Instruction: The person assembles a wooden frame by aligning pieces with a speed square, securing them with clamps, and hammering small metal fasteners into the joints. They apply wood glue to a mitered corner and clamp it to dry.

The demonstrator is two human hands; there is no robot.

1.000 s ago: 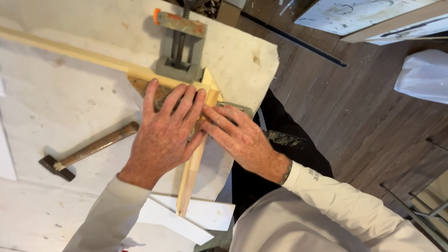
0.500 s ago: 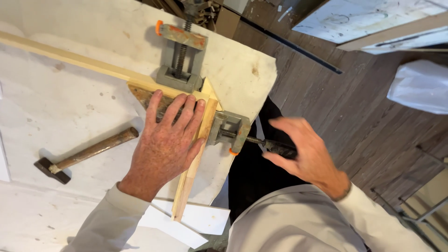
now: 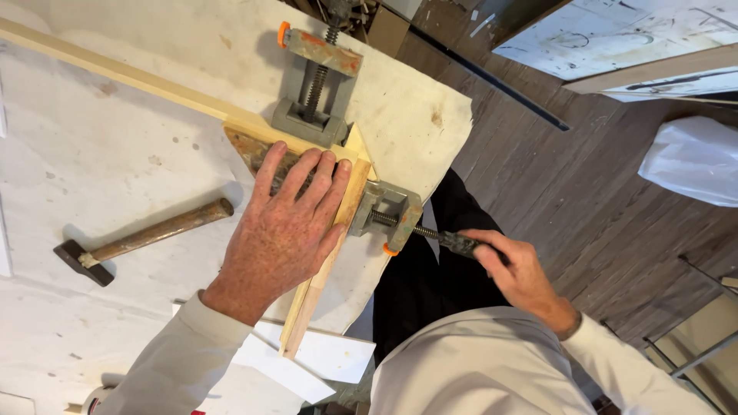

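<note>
**Two strips of wood held in a corner clamp**

At the far left a hammer [image 3: 138, 240] lies flat on the white, stained surface [image 3: 92, 146], its dark head toward the left edge and its brown handle pointing right, apart from the hands. A long wood strip [image 3: 131, 77] runs from the upper left down to the corner clamp [image 3: 338, 131], where it meets a short wood strip [image 3: 323, 269] at an angle. The left hand [image 3: 288, 223] lies palm down over that joint, fingers spread and pressing flat on the metal base and the short strip, pinching nothing. Sheets of white paper [image 3: 323, 357] lie under the near end of the short strip. Right of the joint, one screw of the clamp sticks out past the edge of the surface. The right hand [image 3: 511, 269] has its grip pressed together around the dark screw handle [image 3: 461, 244]. Farther right lies a wooden floor [image 3: 584, 200] with a white bag [image 3: 692, 161]
</note>
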